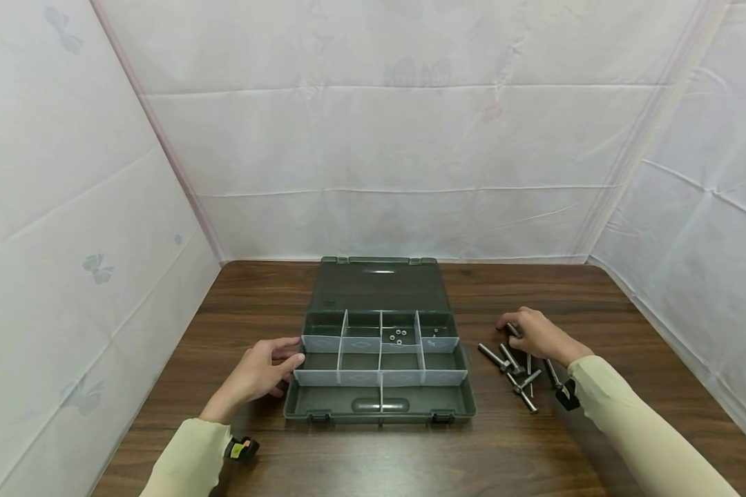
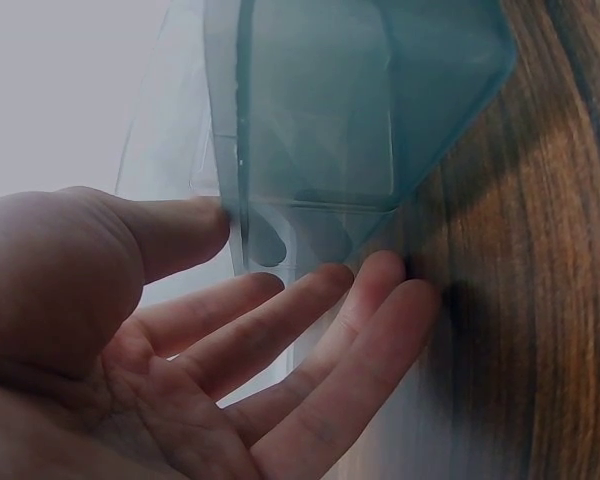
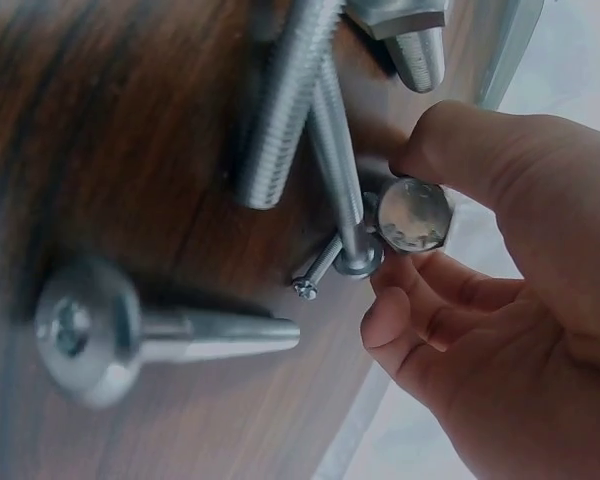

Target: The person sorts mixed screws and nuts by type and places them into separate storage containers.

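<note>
A grey-green plastic organizer box (image 1: 336,399) lies with its lid (image 1: 379,286) folded back. My left hand (image 1: 260,371) is at its left wall, the thumb at the rim and the nearly straight fingers (image 2: 270,330) against the outer side. To the right of the box, my right hand (image 1: 539,334) pinches a hex bolt (image 3: 415,215) between thumb and fingers, its head facing the wrist camera. Beside it lie several loose metal bolts (image 1: 491,357), among them a round-headed socket bolt (image 3: 90,330) and a long threaded bolt (image 3: 290,110).
White dividers (image 1: 360,377) split the box into compartments. Small nuts (image 1: 398,335) lie in a back compartment, with tinier pieces (image 1: 435,333) in the one to its right. The dark wood table (image 1: 261,297) is bordered by white cloth walls (image 1: 373,152).
</note>
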Demonstrator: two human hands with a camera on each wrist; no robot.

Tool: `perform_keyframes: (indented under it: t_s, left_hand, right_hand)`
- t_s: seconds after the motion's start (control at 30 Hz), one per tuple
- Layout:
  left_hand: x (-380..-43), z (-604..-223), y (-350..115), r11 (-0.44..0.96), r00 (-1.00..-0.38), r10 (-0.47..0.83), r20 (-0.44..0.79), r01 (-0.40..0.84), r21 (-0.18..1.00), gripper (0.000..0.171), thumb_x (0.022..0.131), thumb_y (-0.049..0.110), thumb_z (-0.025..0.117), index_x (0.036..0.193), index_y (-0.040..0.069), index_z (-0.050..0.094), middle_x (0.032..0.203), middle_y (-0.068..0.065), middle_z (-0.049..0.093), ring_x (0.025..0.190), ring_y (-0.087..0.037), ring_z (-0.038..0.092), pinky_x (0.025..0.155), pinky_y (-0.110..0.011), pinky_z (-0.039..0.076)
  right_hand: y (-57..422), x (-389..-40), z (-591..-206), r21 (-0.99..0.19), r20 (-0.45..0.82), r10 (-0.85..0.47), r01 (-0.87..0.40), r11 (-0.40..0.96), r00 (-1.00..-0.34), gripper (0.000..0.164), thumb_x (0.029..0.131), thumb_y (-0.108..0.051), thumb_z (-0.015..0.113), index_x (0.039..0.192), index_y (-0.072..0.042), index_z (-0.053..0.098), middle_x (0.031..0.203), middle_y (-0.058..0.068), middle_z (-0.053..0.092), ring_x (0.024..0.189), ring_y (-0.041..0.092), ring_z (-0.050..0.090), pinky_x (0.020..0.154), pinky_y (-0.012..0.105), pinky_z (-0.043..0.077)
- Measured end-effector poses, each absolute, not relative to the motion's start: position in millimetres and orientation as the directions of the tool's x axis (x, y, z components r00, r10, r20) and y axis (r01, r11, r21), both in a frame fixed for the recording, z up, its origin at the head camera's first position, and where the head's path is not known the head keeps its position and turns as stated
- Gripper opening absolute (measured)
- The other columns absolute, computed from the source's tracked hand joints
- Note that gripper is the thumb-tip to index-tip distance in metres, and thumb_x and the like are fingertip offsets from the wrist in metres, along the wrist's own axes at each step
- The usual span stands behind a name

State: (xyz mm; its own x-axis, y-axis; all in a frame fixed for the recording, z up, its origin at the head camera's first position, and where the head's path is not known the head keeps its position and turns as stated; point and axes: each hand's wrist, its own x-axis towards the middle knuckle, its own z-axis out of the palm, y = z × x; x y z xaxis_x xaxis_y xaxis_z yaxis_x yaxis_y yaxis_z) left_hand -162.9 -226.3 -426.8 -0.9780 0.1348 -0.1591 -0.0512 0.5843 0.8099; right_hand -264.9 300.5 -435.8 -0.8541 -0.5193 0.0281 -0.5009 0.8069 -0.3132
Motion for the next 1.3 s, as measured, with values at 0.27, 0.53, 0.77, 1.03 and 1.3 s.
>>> perform_keyframes:
  t_s: [0.27, 0.53, 0.77, 1.03, 1.3]
  left_hand:
    - [-163.0, -427.6, -227.6, 0.585, -0.978, 0.147, -0.150, -0.036, 0.810, 0.054, 0.103, 0.021, 0.065, 0.149, -0.002, 0.050, 0.133, -0.031, 0.061, 0.083, -0.022, 0.072, 0.059, -0.038, 0.062]
    - [-162.5, -427.3, -227.3, 0.586, -0.978, 0.139, -0.153, -0.043, 0.809, 0.054, 0.103, 0.023, 0.066, 0.149, -0.002, 0.050, 0.134, -0.031, 0.061, 0.083, -0.021, 0.072, 0.059, -0.038, 0.062]
    - [-162.1, -426.3, -226.6, 0.593, -0.979, 0.133, -0.155, -0.047, 0.804, 0.054, 0.103, 0.023, 0.066, 0.149, -0.001, 0.051, 0.134, -0.031, 0.061, 0.083, -0.021, 0.072, 0.058, -0.038, 0.062]
    - [-161.6, -426.8, -226.6, 0.597, -0.979, 0.124, -0.163, -0.058, 0.800, 0.053, 0.103, 0.022, 0.065, 0.149, -0.001, 0.051, 0.134, -0.030, 0.061, 0.083, -0.021, 0.072, 0.059, -0.038, 0.061]
    - [-161.8, -427.1, -226.5, 0.594, -0.980, 0.127, -0.154, -0.049, 0.803, 0.053, 0.103, 0.023, 0.065, 0.149, -0.001, 0.051, 0.133, -0.030, 0.062, 0.082, -0.020, 0.071, 0.057, -0.038, 0.061]
  right_hand:
    - [301.4, -265.7, -434.3, -0.359, -0.005, -0.479, -0.446, 0.820, -0.878, 0.026, 0.092, 0.004, 0.063, 0.116, 0.001, 0.072, 0.108, 0.021, 0.068, 0.051, 0.009, 0.034, 0.058, 0.031, 0.039]
    - [300.0, -268.4, -432.2, -0.346, 0.024, -0.490, -0.468, 0.814, -0.871, 0.022, 0.095, 0.003, 0.058, 0.111, 0.002, 0.073, 0.089, 0.009, 0.069, 0.054, 0.009, 0.037, 0.057, 0.031, 0.039]
    - [302.2, -268.1, -432.4, -0.343, 0.066, -0.495, -0.486, 0.804, -0.866, 0.022, 0.100, 0.003, 0.054, 0.111, 0.002, 0.073, 0.078, 0.002, 0.066, 0.053, 0.006, 0.039, 0.054, 0.028, 0.039]
    - [304.8, -269.1, -430.5, -0.350, 0.107, -0.498, -0.501, 0.792, -0.861, 0.018, 0.103, 0.000, 0.056, 0.108, 0.000, 0.073, 0.087, 0.006, 0.072, 0.058, 0.005, 0.054, 0.054, 0.030, 0.047]
    - [302.8, -267.8, -425.7, -0.337, 0.124, -0.475, -0.487, 0.806, -0.871, 0.013, 0.103, -0.005, 0.061, 0.101, -0.003, 0.074, 0.073, -0.002, 0.064, 0.056, 0.006, 0.049, 0.054, 0.028, 0.045]
